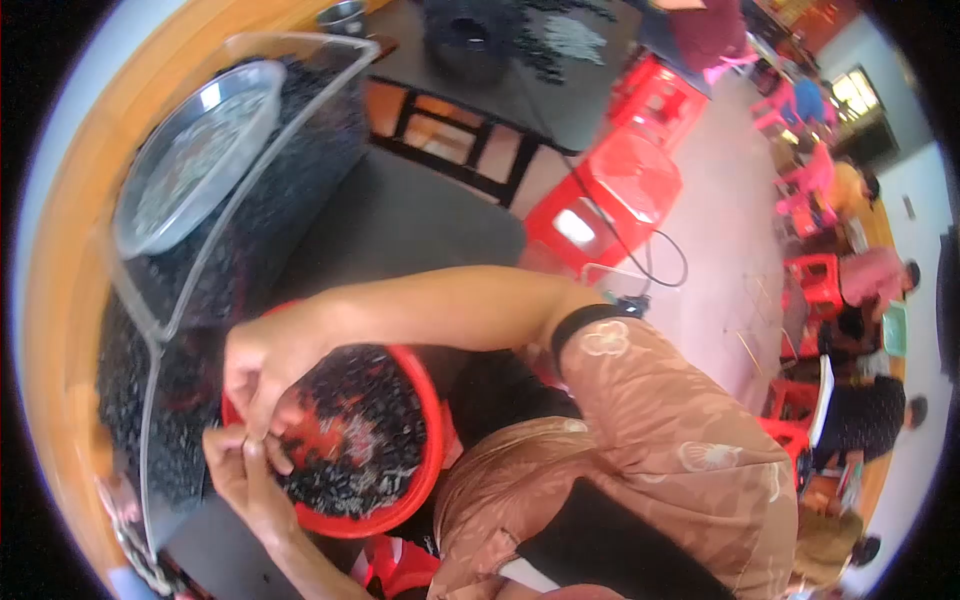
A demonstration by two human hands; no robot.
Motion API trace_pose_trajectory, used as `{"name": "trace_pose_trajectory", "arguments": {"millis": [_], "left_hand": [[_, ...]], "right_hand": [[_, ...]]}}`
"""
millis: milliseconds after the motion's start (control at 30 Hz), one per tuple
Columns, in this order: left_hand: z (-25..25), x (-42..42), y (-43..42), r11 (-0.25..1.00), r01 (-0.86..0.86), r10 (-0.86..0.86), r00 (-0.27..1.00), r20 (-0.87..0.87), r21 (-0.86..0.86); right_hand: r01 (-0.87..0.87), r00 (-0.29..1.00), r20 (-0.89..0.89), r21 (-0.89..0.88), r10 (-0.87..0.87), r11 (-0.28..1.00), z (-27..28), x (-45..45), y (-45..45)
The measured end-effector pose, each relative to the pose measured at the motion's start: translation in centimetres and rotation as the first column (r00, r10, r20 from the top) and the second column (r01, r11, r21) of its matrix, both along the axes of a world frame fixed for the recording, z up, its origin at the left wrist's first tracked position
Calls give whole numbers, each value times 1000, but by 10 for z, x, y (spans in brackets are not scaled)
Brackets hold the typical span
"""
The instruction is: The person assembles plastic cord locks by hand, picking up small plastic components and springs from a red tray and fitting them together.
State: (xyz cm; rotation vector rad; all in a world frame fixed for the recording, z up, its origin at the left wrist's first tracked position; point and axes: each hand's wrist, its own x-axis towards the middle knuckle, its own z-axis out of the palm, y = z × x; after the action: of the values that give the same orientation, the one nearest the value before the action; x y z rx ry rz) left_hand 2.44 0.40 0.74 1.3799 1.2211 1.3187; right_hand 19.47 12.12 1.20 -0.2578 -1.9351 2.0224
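My right hand [268,365] reaches over from the top with its fingers pinched together. Fingertip to fingertip with it, my left hand [240,470] comes up from below, its thumb and finger also closed in a pinch. Whatever sits between them is too small to make out. Both hands are over the left side of a round red basin [432,440]. Many small black pieces [385,385] lie inside it, with some thin pale bits [355,440] among them and the red bottom partly showing.
Left of the basin stands a large clear bin [215,240] of black pieces, with a clear oval tray [150,225] of greyish bits on top. A dark table [400,55] and red stools [610,195] are beyond, with a black cable [610,225]. Several people sit at far right.
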Motion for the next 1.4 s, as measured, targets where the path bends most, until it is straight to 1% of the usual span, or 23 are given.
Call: {"name": "trace_pose_trajectory", "arguments": {"millis": [67,100,133,167,200,233,267,300,333,367,433,500,567,600,633,667,700,767,800,900,1133,1233,1400], "left_hand": [[1,0,0,1000,13,-13,1000,-27,17],[-16,-16,4,994,-40,55,987,-148,97],[-14,-18,3,992,-73,98,961,-259,104],[-2,-2,2,991,-130,133,983,-126,32],[-2,-8,4,995,-95,95,990,-100,9],[-2,-7,4,986,-157,150,984,-97,-61],[-2,-11,5,986,-152,145,984,-108,-64],[2,-12,5,984,-154,143,984,-109,-91],[2,-13,6,986,-146,138,986,-96,-82],[1,-15,6,986,-130,127,991,-38,-101],[-2,-18,6,990,-94,94,996,-10,-102],[-3,-18,7,994,-69,74,995,68,-80],[-8,-19,8,996,-66,72,993,89,-62],[-11,-19,9,997,-74,73,995,64,9],[-3,-16,3,990,-106,105,994,18,88],[-4,-16,4,995,-101,100,994,38,7],[-6,-16,7,993,-90,95,994,59,-74],[-9,-18,9,994,-84,88,993,72,-64],[-7,-19,8,995,-70,75,995,66,-71],[-8,-21,9,996,-70,74,995,70,-61],[-4,-17,4,996,-81,83,995,56,-28],[-8,-19,7,990,-138,138,990,22,-1],[-8,-25,10,976,-214,204,966,161,43]], "right_hand": [[-43,999,-16,60,44,997,-2,0,5],[-56,998,-5,44,57,997,1,2,2],[-95,995,-7,78,95,992,-3,0,4],[-145,989,-8,88,146,985,-4,0,4],[-213,976,66,78,209,974,3,2,2],[-333,941,88,76,327,940,3,3,4],[-467,882,88,36,462,884,0,2,6],[-546,822,218,37,526,837,13,5,4],[-607,771,227,-20,595,795,15,5,1],[-621,742,282,-54,608,782,23,6,-4],[-648,743,238,17,626,762,27,5,-8],[-571,807,254,107,533,814,51,2,-12],[-340,940,99,224,326,913,71,-9,-19],[-225,973,67,82,220,971,90,-19,-25],[-82,997,21,115,80,990,102,-31,-25],[3,993,-121,71,6,997,108,-48,-27],[144,984,-132,171,-122,975,116,-64,-33],[289,942,-251,279,-221,916,120,-91,-37],[318,926,-300,299,-228,899,119,-97,-38],[345,927,-275,349,-256,871,114,-93,-41],[515,857,-174,352,-486,782,71,-47,-44],[563,820,-108,327,-562,759,55,-26,-42],[458,836,96,423,-541,782,31,1,-39]]}}
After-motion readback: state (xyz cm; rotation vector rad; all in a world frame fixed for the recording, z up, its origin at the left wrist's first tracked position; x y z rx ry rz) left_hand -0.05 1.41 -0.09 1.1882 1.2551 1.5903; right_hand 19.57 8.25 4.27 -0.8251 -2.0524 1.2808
